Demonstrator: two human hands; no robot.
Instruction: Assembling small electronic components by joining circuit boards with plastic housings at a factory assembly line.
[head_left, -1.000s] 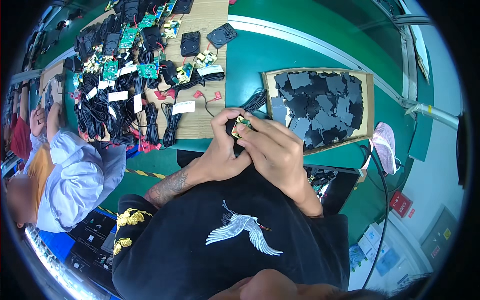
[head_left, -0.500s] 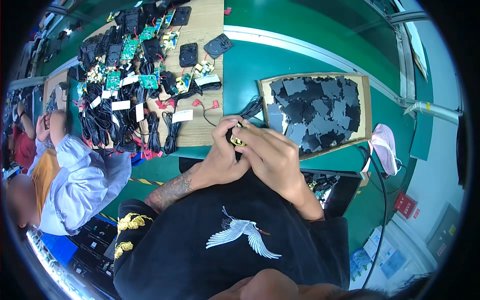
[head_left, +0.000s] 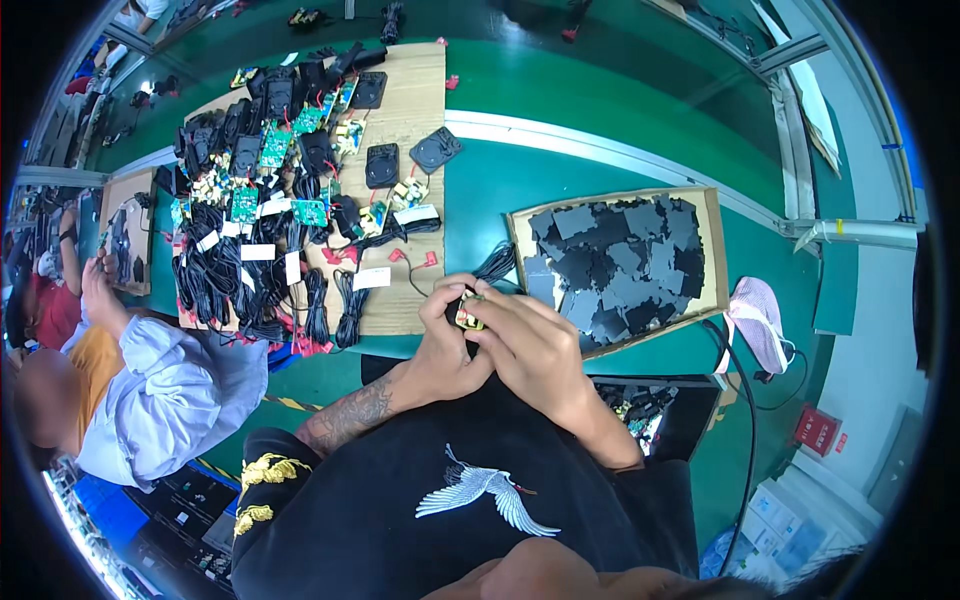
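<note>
Between my two hands, in front of my chest, is a power adapter circuit board [head_left: 468,319] with yellow parts, set in a black housing. My left hand [head_left: 445,350] is closed round the housing from the left. My right hand [head_left: 537,345] presses its fingers on the board from the right and covers part of it. Just beyond my hands lies a coiled black cable [head_left: 496,262], which seems to lead toward the piece I hold; the join is hidden. A thin red-tipped lead [head_left: 412,262] lies near my left fingers.
A cardboard sheet [head_left: 415,95] at the left bears several adapter housings, green circuit boards [head_left: 243,205] and labelled black cables. On my right stands a shallow carton [head_left: 712,250] of dark grey sheet pieces [head_left: 620,260]. A pink mesh item [head_left: 757,325] lies beyond it. A co-worker's sleeve [head_left: 165,370] is at left.
The view has tilted, so the bench and my hands appear lower in the picture. Both hands keep hold of the board and housing, with slightly shifted fingers. The co-worker's hand has moved.
</note>
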